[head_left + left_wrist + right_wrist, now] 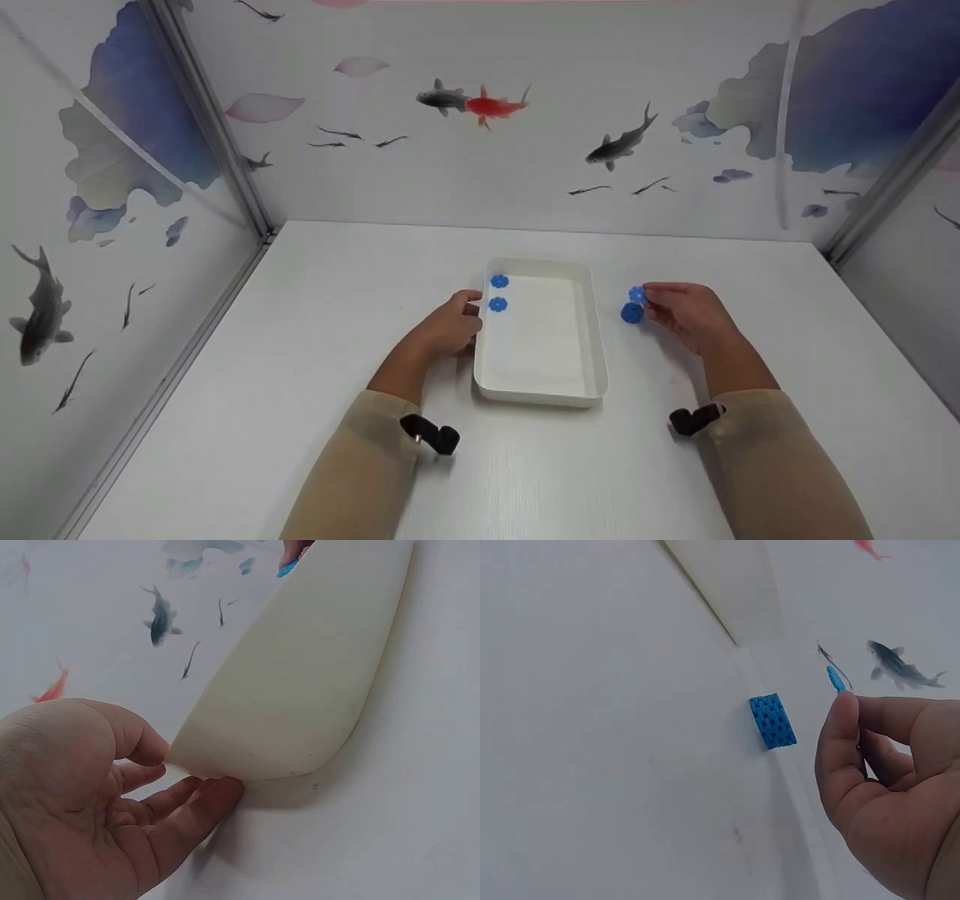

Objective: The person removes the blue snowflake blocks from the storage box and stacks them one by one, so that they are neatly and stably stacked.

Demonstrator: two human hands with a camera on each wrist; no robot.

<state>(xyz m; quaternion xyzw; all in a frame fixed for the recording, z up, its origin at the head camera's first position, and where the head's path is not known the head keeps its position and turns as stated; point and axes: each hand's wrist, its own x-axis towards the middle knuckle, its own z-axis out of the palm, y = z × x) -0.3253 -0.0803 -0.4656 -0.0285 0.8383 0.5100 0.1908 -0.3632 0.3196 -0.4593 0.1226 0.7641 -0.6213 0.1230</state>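
Observation:
A white rectangular tray [536,394] lies on the table, with two blue flower-shaped discs [498,304] at its far left. My left hand [448,327] grips the tray's left side; in the left wrist view the thumb is at the rim and fingertips [225,791] are at the lower edge. To the right of the tray, my right hand [690,316] pinches another blue flower-shaped disc [835,679] between thumb and fingers. Just below that disc in the head view, a short stack of blue discs [773,721] stands on the table, its layers visible in the right wrist view.
The white table [337,255] meets a back wall [525,187] painted with fish and lotus leaves. Similar panels stand at left and right, joined by metal posts [217,127]. A black wrist device [431,433] sits at each sleeve cuff.

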